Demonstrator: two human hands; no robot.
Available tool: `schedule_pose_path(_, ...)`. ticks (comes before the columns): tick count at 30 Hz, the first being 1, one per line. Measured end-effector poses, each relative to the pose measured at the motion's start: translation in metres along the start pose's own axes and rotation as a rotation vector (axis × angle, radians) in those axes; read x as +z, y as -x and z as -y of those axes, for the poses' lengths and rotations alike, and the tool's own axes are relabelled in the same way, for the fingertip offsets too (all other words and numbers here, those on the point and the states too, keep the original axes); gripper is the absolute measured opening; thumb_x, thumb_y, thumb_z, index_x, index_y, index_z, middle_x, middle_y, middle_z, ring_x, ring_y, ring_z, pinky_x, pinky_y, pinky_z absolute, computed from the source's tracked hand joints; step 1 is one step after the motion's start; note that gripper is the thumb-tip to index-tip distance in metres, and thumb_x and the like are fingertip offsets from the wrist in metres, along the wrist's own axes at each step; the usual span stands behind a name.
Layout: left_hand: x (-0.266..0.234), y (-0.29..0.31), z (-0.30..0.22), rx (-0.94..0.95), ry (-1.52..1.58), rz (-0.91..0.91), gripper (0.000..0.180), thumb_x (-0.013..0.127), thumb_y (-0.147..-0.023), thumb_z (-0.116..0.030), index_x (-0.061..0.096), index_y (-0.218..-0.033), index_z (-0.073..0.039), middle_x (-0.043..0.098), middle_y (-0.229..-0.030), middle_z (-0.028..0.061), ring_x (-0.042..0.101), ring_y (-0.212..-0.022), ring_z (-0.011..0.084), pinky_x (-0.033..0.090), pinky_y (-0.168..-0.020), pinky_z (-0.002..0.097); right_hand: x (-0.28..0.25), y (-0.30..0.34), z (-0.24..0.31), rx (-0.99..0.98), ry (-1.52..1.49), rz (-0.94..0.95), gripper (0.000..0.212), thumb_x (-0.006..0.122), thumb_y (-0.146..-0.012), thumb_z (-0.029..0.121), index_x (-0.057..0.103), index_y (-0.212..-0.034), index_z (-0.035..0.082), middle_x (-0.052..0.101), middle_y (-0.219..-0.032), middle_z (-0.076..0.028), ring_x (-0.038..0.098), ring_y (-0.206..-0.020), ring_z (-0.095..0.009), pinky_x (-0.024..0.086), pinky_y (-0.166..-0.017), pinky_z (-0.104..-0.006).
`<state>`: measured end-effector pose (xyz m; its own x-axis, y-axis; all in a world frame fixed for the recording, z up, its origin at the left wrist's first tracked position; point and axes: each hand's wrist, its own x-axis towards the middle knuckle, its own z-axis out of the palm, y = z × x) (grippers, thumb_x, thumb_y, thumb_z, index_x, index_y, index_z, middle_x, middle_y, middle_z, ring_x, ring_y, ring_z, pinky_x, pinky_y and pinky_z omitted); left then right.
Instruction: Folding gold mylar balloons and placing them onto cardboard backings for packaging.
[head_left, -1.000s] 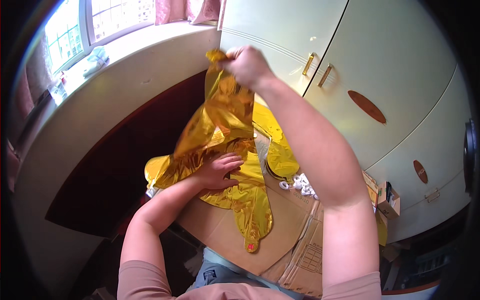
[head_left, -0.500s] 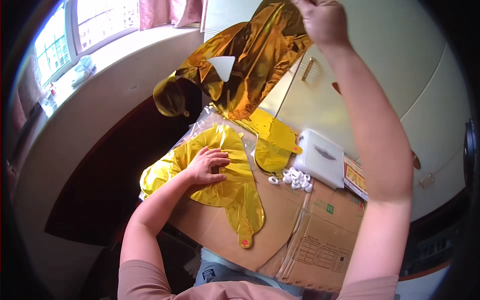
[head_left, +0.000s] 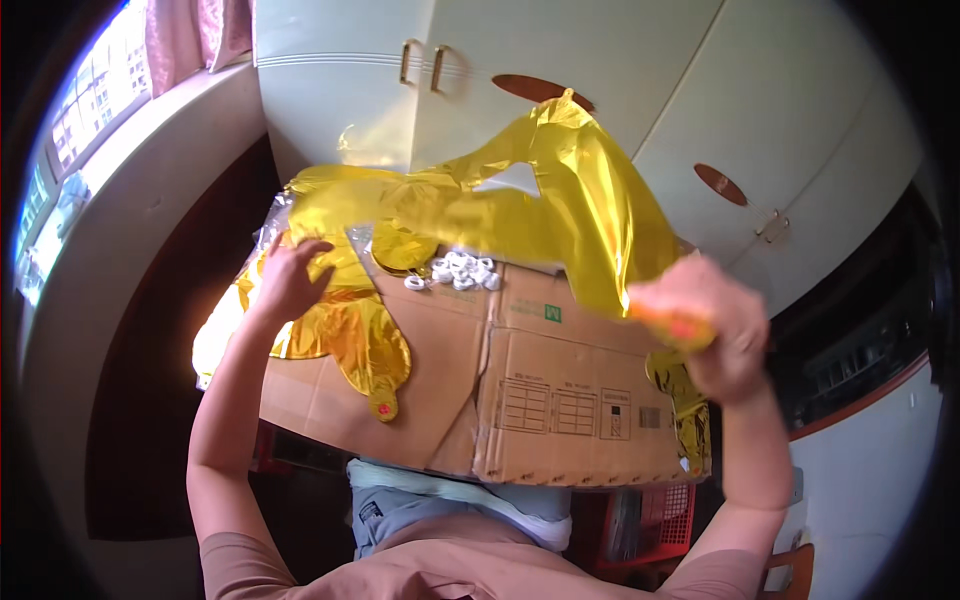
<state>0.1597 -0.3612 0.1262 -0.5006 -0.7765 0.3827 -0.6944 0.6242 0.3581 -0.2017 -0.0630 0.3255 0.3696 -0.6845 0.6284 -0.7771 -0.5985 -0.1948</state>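
Right hand (head_left: 715, 335) clenched on crinkly gold foil balloon (head_left: 560, 205); left hand (head_left: 290, 280) flat on another.

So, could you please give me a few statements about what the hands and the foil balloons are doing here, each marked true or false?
1. The right hand grips a gold foil balloon lifted off the box. True.
2. The left hand hangs in the air, touching nothing. False: it presses on the stack of gold foil balloons lying on the cardboard box.
3. Small white rings lie on the box. True.
4. The box is a closed plastic crate. False: it is brown cardboard with its flaps spread flat.
5. White cabinet doors stand behind the box. True.
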Motion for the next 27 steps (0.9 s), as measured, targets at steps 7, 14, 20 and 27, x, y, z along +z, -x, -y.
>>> schedule_pose_path(7,0.007,0.041,-0.127,0.134,0.581,-0.25,0.021,0.065,-0.092,-0.006,0.067,-0.113,-0.003,0.067,-0.113,0.0133,0.063,-0.108,0.0273,0.048,-0.096,0.0361,0.052,0.185,0.002,0.374,-0.063,0.004,0.018,0.073,-0.083,0.002,0.074,-0.099,0.008,0.071,-0.087,-0.008,0.069,-0.081,-0.027,0.054,-0.076,-0.0374)
schedule_pose_path(14,0.112,0.117,-0.184,0.54,0.087,0.496,0.064,0.066,-0.088,-0.04,0.049,-0.145,-0.014,0.039,-0.157,0.0129,0.03,-0.147,0.0358,0.017,-0.12,0.0606,0.091,0.273,-0.002,0.589,-0.349,0.316,0.022,0.074,-0.087,0.013,0.074,-0.107,0.006,0.075,-0.089,-0.014,0.072,-0.086,-0.029,0.056,-0.079,-0.0364)
schedule_pose_path(20,0.141,0.085,-0.181,0.617,0.105,0.477,0.067,0.066,-0.088,-0.04,0.048,-0.146,-0.012,0.039,-0.157,0.0135,0.028,-0.149,0.0355,0.018,-0.121,0.0577,0.053,0.252,-0.029,0.932,-0.433,0.421,0.041,0.062,-0.097,0.038,0.071,-0.116,0.002,0.073,-0.105,-0.018,0.07,-0.103,-0.033,0.055,-0.09,-0.0372)
schedule_pose_path(27,0.15,0.06,-0.177,0.624,0.109,0.422,0.062,0.069,-0.086,-0.038,0.053,-0.141,-0.013,0.044,-0.151,0.0166,0.035,-0.144,0.0368,0.024,-0.119,0.0573,0.139,0.224,-0.098,0.529,0.193,0.345,0.043,0.069,-0.091,0.028,0.064,-0.127,0.005,0.057,-0.139,-0.018,0.052,-0.13,-0.033,0.04,-0.109,-0.0452)
